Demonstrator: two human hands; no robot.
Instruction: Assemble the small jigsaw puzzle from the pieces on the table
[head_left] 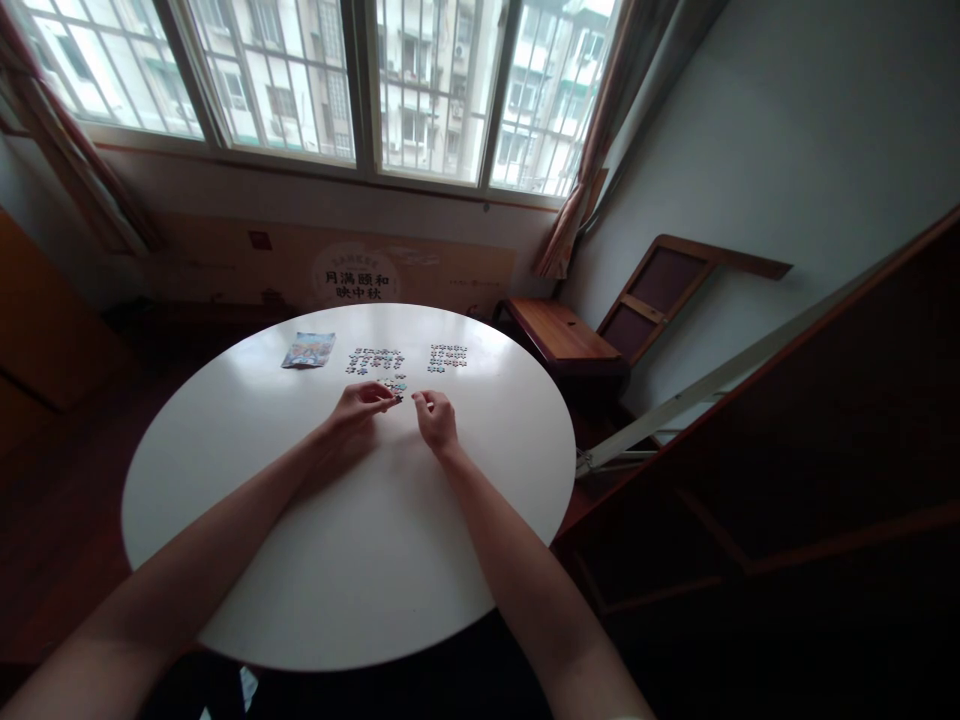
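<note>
Round table (300,560) holds 2 piece groups (375,360), 1 card (308,350); left hand (360,405) pinches joined pieces (395,384), right hand (437,420) pinched shut, contents unclear.

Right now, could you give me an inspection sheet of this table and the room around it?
Surface: round white table, glossy.
Things: left group and right group of puzzle pieces; small cluster by the fingers.
Clutter: picture card.
Hands: left hand touches the small cluster; right hand pinched, contents unclear.
Cables: nothing seen.
Surroundings: barred window, curtain, wooden desk.
</note>
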